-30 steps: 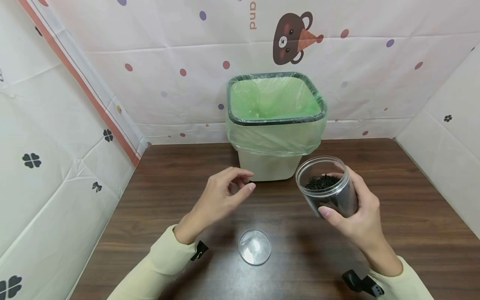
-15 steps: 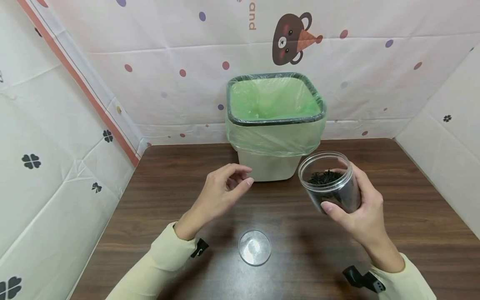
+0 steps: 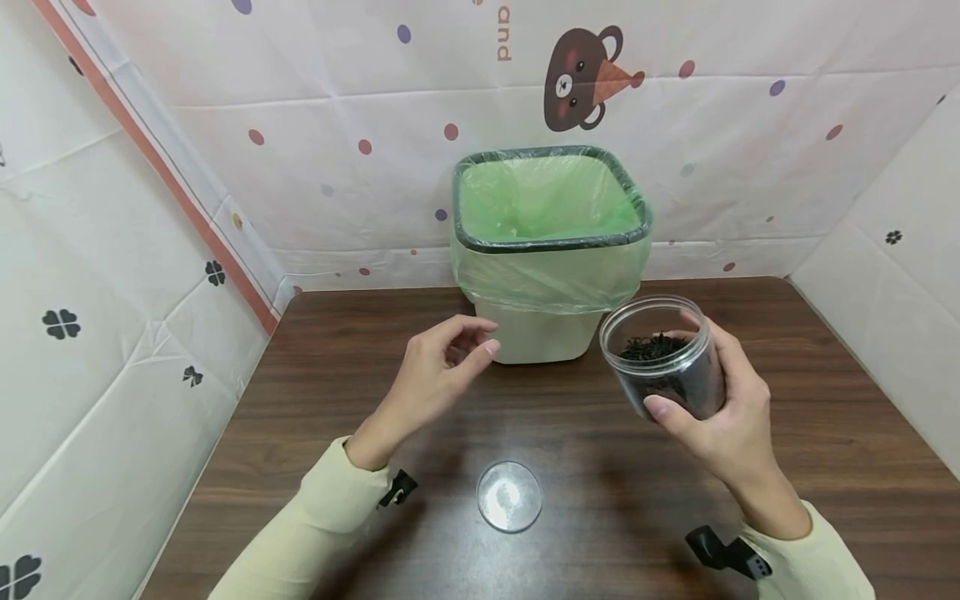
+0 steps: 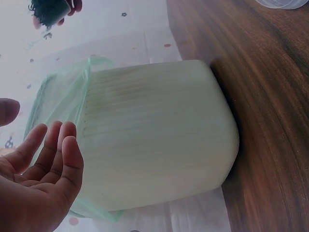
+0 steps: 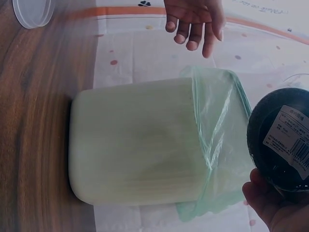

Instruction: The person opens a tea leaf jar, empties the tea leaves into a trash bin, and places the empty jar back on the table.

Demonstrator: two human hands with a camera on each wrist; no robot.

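My right hand [image 3: 731, 417] grips a clear, lidless jar [image 3: 663, 358] partly filled with dark, shredded dried leaves [image 3: 651, 347] that look like loose tea. The jar is tilted slightly and held above the table, in front of and right of the bin. On its base, a white label [image 5: 292, 140] with a barcode shows in the right wrist view. My left hand [image 3: 435, 371] hovers with loosely bent fingers and holds nothing; it is left of the bin's front. Between the two arms, a clear round lid [image 3: 509, 497] lies flat on the table.
A pale bin [image 3: 536, 333] lined with a green plastic bag [image 3: 555, 279] stands at the back of the dark wooden table [image 3: 337, 333]. A patterned cloth [image 3: 360, 83] hangs behind it and along both sides.
My right hand has raised the jar a little, up and to the right in the head view. My left hand has drifted slightly up and left. The lid and bin stay put.
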